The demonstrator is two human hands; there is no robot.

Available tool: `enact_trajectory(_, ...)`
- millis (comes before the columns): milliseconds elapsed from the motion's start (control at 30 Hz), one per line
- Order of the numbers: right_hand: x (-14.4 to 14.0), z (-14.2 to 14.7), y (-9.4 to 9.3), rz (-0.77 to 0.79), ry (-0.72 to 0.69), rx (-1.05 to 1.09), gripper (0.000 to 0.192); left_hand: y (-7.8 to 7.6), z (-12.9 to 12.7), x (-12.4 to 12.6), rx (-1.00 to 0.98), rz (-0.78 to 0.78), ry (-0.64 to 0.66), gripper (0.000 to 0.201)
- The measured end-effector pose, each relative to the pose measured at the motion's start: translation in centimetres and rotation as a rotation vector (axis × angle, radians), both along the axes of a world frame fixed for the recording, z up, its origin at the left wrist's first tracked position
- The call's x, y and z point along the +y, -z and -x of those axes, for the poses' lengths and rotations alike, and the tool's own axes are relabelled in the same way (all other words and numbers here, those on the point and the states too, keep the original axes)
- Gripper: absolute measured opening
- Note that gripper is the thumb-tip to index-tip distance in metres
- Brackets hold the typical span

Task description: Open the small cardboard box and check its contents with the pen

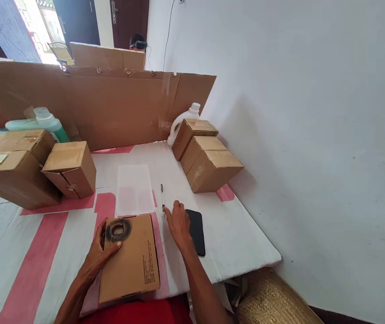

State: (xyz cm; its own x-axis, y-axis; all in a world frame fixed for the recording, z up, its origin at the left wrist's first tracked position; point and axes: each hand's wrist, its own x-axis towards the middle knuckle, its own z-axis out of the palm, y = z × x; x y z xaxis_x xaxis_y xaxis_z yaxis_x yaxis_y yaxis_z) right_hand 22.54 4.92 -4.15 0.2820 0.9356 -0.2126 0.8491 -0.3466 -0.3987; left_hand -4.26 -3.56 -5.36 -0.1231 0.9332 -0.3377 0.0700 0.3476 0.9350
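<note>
A flat brown cardboard box (128, 265) lies in front of me at the table's near edge. Its top has a small cut hole ringed by dark black scribble, and printed text runs down the right side. My left hand (100, 252) grips the box's upper left edge, thumb on top beside the hole. Right of the box, a thin silver-and-black pen-like tool (162, 194) points away from me. My right hand (178, 222) is at its near end, thumb apart from the loosely curled fingers and seemingly touching the tool. Beside that hand lies a black phone-like slab (197, 234).
A white sheet (135, 189) lies beyond the box. Cardboard boxes (71, 168) stand at left, with green-liquid bottles (49, 121) behind. More boxes (212, 166) and a white jug (192, 110) stand at right, near the wall. A cardboard partition (121, 108) closes the back.
</note>
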Motion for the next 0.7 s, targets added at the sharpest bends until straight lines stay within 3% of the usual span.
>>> enact_trajectory(167,-6.4,-4.9,0.4,0.075,0.226,-0.139,0.05,0.1,0.1,0.1,-0.01,0.041,-0.001,0.1)
enact_trajectory(267,-8.5,-6.6,1.4,0.106,0.268,-0.127,0.058,-0.1,0.1,0.4,-0.019,0.041,-0.003,0.101)
enact_trajectory(433,-7.5,-6.8,2.3,0.075,0.313,-0.019,0.06,-0.2,0.1,0.1,-0.012,0.036,-0.01,0.104)
enact_trajectory(600,-5.9,-5.8,2.5,0.026,0.271,0.195,0.034,0.1,0.3,-1.3,-0.027,0.004,-0.079,0.104)
enact_trajectory(700,-5.8,-5.3,2.6,-0.026,0.267,0.297,0.032,0.0,0.5,-1.9,-0.034,-0.011,-0.078,0.099)
